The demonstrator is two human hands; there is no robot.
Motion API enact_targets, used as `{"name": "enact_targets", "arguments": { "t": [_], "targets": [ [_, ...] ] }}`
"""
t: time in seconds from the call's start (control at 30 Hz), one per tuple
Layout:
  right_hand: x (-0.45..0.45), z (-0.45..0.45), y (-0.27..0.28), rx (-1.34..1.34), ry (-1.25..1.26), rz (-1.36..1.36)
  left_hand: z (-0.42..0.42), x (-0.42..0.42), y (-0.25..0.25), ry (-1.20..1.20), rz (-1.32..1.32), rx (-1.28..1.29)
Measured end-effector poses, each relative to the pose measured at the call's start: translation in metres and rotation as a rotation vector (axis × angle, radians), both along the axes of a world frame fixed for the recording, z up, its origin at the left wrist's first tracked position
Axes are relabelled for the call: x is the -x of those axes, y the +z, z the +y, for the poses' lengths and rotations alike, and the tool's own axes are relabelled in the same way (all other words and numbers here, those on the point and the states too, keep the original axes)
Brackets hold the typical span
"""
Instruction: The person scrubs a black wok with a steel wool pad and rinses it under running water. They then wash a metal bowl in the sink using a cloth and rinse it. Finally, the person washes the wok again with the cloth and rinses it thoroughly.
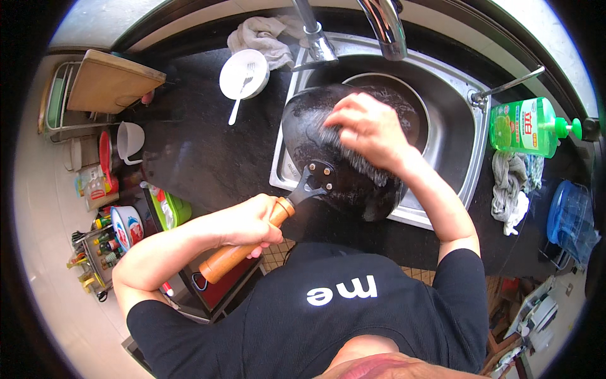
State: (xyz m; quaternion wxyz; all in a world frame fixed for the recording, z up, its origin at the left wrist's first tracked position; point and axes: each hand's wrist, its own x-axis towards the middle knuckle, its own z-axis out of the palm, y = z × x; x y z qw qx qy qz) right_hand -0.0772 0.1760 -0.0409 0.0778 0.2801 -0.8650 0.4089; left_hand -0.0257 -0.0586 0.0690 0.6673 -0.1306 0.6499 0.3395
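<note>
My left hand (258, 222) is closed around the wooden handle (227, 263) of a black wok (303, 113). The wok is held over the near left side of a stainless steel sink (466, 184), its riveted handle bracket towards me. Over the wok's middle, my right hand (367, 128) has its fingers curled on a grey, fibrous scourer (362, 163). It looks like steel wool, blurred and partly hidden by the hand. Another dark round pan (416, 111) lies in the basin beneath, partly covered by the wok. A chrome faucet (390, 40) hangs above the basin's far side.
Left of the sink stands a white bowl (239, 78) with a fork across it, before a crumpled cloth (260, 38). A green dish soap bottle (523, 128) and grey rags (506, 184) lie to the right. A cutting board (113, 80) leans in a rack at far left.
</note>
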Motion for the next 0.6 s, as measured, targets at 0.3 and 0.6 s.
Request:
{"name": "enact_targets", "arguments": {
  "t": [0.3,0.6],
  "targets": [
    [0.022,0.113,-0.158,0.131,-0.498,-0.478,0.006,0.000,0.002,-0.004,0.020,-0.021],
    [-0.046,0.123,-0.183,-0.375,-0.574,-0.251,0.014,-0.017,0.006,0.069,0.081,0.052]
  ]
}}
